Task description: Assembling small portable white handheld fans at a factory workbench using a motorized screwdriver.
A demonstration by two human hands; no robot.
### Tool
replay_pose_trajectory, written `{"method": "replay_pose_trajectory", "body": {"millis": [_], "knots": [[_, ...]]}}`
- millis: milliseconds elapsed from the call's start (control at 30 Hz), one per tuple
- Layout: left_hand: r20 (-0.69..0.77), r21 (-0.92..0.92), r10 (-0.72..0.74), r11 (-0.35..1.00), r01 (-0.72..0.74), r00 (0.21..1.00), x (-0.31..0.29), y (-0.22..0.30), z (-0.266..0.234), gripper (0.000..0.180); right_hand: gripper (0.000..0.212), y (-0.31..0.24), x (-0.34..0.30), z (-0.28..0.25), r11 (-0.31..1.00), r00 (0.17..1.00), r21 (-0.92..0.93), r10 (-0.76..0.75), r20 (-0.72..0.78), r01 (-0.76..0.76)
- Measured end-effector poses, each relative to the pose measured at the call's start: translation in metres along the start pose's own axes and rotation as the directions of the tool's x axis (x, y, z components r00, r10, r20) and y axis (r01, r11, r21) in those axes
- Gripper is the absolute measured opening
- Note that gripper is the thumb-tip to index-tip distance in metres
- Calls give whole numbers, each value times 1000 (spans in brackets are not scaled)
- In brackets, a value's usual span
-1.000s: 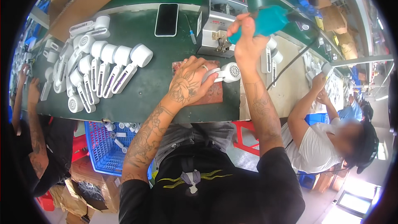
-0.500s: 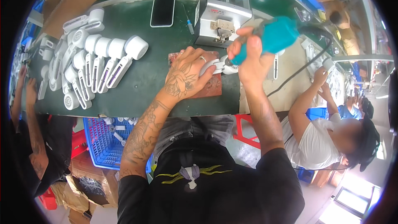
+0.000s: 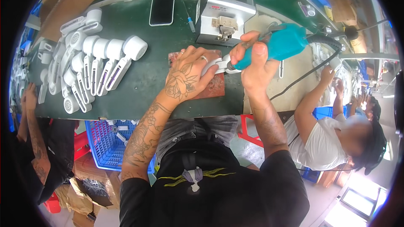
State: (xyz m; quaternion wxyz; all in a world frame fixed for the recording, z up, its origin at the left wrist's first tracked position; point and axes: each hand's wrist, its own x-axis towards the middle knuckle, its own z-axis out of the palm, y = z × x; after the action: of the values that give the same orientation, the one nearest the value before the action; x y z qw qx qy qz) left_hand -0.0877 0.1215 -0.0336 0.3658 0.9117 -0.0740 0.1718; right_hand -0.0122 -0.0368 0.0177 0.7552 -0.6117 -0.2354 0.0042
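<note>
My left hand is closed over a white shower-head-shaped part and presses it onto a red pad on the bench. Most of that part is hidden under the fingers and palm. In my right hand is a teal electric screwdriver, held almost level. Its tip points left and meets the white part beside my left thumb; the exact contact point is hidden. Several similar white shower-head-shaped pieces, with round heads and slotted handles, lie heaped left of my hand.
Behind my hands stands a grey bench machine. Left of it lie a small blue-handled screwdriver and a phone. A black cable loops across the right side. A blue basket sits below the bench edge. Co-workers sit on both sides.
The teal screwdriver has shifted slightly down and left, its tip now against the white part. My left hand stays over the part on the pad. The whole view has tilted a little.
</note>
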Motion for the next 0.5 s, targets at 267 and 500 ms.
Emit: {"method": "replay_pose_trajectory", "body": {"millis": [267,500], "knots": [[23,-9,-7,1000,7,1000,-1,1,-1,29,54,6,-6,-1,999,999,-16,34,13,-33],[14,16,1,1000,-1,1000,2,4,5,31,47,12,-9,-5,1000,999,15,-13,37,12]]}}
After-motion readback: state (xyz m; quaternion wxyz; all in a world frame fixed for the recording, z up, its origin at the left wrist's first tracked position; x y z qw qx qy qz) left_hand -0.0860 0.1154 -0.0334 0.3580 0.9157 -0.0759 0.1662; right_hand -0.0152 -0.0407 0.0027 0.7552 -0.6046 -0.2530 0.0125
